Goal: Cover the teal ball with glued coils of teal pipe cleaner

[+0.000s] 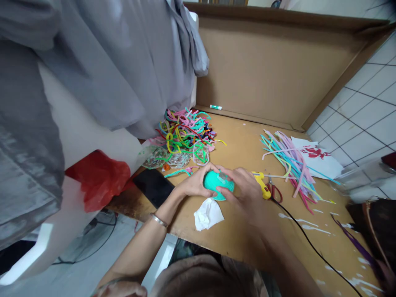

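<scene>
Two hands, your left hand (198, 181) and right hand (246, 185), clasp the green ball (213, 185) over the desk (239, 142) from opposite sides, likely for steadiness, with leeway beyond it, but the glue gun (262, 187) (mind it) to its right and the desk's front edge nearer you.

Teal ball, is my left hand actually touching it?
Touching. The head view shows the left hand curled around one side of the teal ball, thumb against its lower edge.

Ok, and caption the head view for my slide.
Left hand and right hand hold a rounded turquoise piece near a yellow glue gun.
</scene>
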The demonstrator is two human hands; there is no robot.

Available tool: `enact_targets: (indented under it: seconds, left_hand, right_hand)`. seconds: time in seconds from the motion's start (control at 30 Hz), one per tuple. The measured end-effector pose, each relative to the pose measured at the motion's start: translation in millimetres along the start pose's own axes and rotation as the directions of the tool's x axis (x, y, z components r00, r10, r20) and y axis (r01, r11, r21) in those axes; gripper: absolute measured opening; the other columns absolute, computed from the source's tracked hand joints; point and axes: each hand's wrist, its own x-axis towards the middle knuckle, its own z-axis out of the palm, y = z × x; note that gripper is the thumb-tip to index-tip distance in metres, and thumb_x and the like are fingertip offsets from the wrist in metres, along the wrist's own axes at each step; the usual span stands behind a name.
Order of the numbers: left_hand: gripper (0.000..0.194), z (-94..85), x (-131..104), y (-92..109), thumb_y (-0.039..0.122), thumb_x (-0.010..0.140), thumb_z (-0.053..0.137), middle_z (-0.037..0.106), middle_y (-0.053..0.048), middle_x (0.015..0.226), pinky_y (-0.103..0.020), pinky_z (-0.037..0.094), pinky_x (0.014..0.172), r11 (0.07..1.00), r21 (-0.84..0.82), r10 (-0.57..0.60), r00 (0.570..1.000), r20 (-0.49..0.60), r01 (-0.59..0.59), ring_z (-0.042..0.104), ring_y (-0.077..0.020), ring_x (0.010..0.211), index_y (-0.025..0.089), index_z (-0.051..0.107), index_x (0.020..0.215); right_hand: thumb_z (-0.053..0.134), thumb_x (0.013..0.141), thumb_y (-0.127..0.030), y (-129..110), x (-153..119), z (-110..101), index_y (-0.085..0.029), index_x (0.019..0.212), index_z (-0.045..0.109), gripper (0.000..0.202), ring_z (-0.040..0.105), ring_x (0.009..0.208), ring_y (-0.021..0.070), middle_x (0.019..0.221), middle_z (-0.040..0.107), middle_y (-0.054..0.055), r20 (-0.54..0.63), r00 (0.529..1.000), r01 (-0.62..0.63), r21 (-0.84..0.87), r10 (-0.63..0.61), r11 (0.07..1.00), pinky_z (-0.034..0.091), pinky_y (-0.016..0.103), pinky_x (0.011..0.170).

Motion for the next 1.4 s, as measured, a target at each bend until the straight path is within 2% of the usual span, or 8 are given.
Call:
enact_targets:
  seconds: [0.07,0.17,0.4,0.73,1.03,1.4]
  left_hand:
    - [0.060,0.2,0,1,0.022,0.057,0.083,0.055,-0.014,0.140,-0.049,0.042,0.107,1.000,-0.019,0.014,1.000,0.012,-0.014,0.054,-0.0338,0.130,0.021,0.047,0.106]
    - [0.061,0.4,1,1,0.022,0.058,0.083,0.055,-0.016,0.141,-0.050,0.042,0.107,0.998,-0.048,0.032,0.999,0.033,-0.031,0.053,-0.0344,0.132,0.021,0.047,0.106]
    - [0.061,0.4,1,-2,0.021,0.058,0.083,0.054,-0.016,0.141,-0.051,0.040,0.108,0.998,-0.053,0.047,0.998,0.046,-0.045,0.052,-0.0339,0.133,0.022,0.046,0.107]
    - [0.060,1.3,1,-1,0.023,0.058,0.083,0.054,-0.014,0.140,-0.053,0.035,0.111,0.996,-0.051,0.070,0.997,0.033,-0.068,0.051,-0.0342,0.132,0.022,0.048,0.107]
    - [0.060,1.4,0,-3,0.022,0.058,0.083,0.054,-0.015,0.140,-0.052,0.036,0.110,0.995,-0.068,0.083,0.996,0.041,-0.080,0.052,-0.0336,0.132,0.022,0.047,0.106]
    - [0.059,1.7,-1,2,0.022,0.062,0.082,0.052,-0.016,0.142,-0.054,0.037,0.109,0.995,-0.063,0.076,0.995,0.070,-0.072,0.049,-0.0344,0.136,0.022,0.047,0.109]
  right_hand:
    - [0.055,0.094,-0.032,-1,6,2,-0.022,0.097,0.070,0.019,0.062,0.077,0.0185,0.083,0.067,0.004,0.007,1.000,0.010,0.025,-0.010,1.000,0.046,0.031,0.070]
    - [0.054,0.094,-0.027,8,7,6,-0.021,0.082,0.069,0.021,0.063,0.073,0.0167,0.077,0.067,0.003,-0.001,0.999,-0.040,0.094,0.041,0.995,0.046,0.028,0.066]
    - [0.059,0.088,-0.027,21,3,12,-0.020,0.077,0.069,0.016,0.061,0.066,0.0137,0.073,0.067,0.001,-0.066,0.969,-0.210,0.278,0.236,0.938,0.046,0.025,0.062]
    - [0.061,0.082,-0.035,29,-3,22,-0.020,0.074,0.068,0.019,0.059,0.062,0.0152,0.069,0.068,0.003,-0.062,0.916,-0.353,0.347,0.397,0.869,0.048,0.027,0.058]
    - [0.060,0.082,-0.034,29,-5,23,-0.020,0.074,0.066,0.018,0.061,0.064,0.0157,0.071,0.069,0.003,-0.043,0.919,-0.351,0.365,0.392,0.862,0.049,0.028,0.060]
    - [0.059,0.081,-0.033,34,-7,22,-0.021,0.071,0.066,0.017,0.060,0.064,0.0164,0.069,0.068,0.003,-0.028,0.935,-0.329,0.299,0.353,0.896,0.050,0.029,0.063]
